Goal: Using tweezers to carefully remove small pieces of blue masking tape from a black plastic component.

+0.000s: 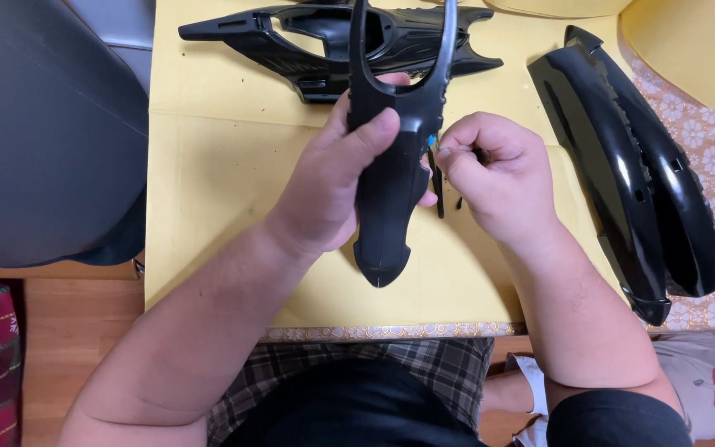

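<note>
Shell point(386, 207), long axis pointing toward you, clamped in your left hand point(328, 186); your right hand point(494, 170), touching its right edge, pinches a screwdriver point(436, 178).

Count, table area: four black plastic shell parts — one forked part point(386, 190) held up, one long open frame point(324, 41) at the far edge, two curved glossy covers point(602, 165) point(676, 190) side by side. Two hands point(333, 194) point(494, 178). Three yellow paper sheets point(208, 190) point(688, 41) point(556, 7).
</note>
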